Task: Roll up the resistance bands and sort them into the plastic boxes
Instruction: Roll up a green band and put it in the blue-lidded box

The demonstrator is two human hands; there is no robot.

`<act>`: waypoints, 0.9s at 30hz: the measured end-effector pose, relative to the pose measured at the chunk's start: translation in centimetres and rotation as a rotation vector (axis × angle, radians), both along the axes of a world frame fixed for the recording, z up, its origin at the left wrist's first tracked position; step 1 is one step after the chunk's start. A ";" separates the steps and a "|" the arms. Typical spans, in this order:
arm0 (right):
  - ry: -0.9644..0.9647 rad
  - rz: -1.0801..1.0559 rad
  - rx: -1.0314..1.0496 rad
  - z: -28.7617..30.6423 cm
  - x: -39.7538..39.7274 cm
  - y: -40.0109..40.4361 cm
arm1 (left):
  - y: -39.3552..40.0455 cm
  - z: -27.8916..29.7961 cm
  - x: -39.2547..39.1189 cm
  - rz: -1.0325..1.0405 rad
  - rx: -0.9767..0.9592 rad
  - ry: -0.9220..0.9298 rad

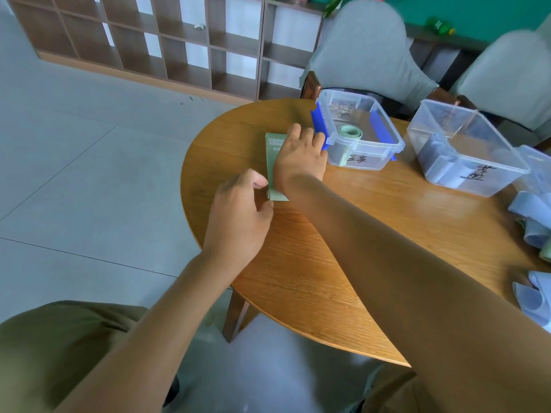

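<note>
So the person had a green resistance band (272,156) laid flat on the round wooden table (313,263), near its far left edge, just beside the box with blue clips (357,132). The right hand (299,158) was spread flat on top of the band, fingers apart, pinning the far part down rather than gripping it. The left hand (238,216) had thumb and fingers pinched together on the near end of the band, where the edge looked curled up a little.

My read: this was the very start of the rolling step for this band, with the first turn only just being tucked. That box already had one rolled green band (350,132) inside, so this one probably belonged there too. The second clear box (465,150) to the right held bluish ones, and a loose pile of blue bands (533,222) sat at the table's right edge, not yet rolled.

Next move would need the left hand rolling the near end forward tight and straight while the right hand slid back to give it room, otherwise the roll goes cone-shaped
</note>
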State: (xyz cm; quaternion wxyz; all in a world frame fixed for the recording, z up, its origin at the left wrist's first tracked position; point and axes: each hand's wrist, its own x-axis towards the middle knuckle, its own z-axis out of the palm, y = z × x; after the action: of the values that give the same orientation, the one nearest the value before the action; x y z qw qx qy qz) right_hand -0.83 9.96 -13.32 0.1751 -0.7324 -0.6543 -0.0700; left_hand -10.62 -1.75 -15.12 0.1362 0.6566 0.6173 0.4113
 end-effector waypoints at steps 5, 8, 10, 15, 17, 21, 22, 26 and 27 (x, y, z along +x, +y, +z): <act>0.123 0.016 -0.035 -0.1 0.3 -0.2 | 1.0 -0.1 0.7 -0.049 0.021 -0.071; 0.277 0.083 -0.023 -0.1 1.0 -0.8 | 1.2 -0.1 0.8 -0.053 0.024 -0.090; 0.482 0.106 0.003 -0.1 1.8 -1.5 | 1.1 -0.1 0.8 -0.057 0.011 -0.092; 0.754 0.093 0.061 -0.5 4.3 -6.3 | 0.3 0.1 0.7 -0.092 0.007 -0.077; 0.762 0.094 0.077 -0.8 5.6 -8.5 | -0.2 0.1 0.7 -0.100 0.004 -0.078; 0.864 0.105 0.104 -1.3 7.0 -12.3 | -1.4 0.1 0.7 -0.108 0.012 -0.061; 0.890 0.114 0.099 -1.4 7.1 -13.2 | -1.7 0.2 0.7 -0.112 0.017 -0.054; 0.959 0.139 0.070 -1.4 7.0 -16.8 | -3.2 0.2 1.1 -0.123 0.040 -0.028; 0.967 0.137 0.074 -1.5 6.7 -17.6 | -3.5 0.2 1.1 -0.124 0.042 -0.029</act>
State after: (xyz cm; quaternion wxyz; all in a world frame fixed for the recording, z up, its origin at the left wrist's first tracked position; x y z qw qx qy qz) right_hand 5.92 -7.61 -14.79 0.4889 -0.6295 -0.5419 0.2666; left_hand -9.47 -5.26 -14.92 0.1564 0.6905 0.5646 0.4243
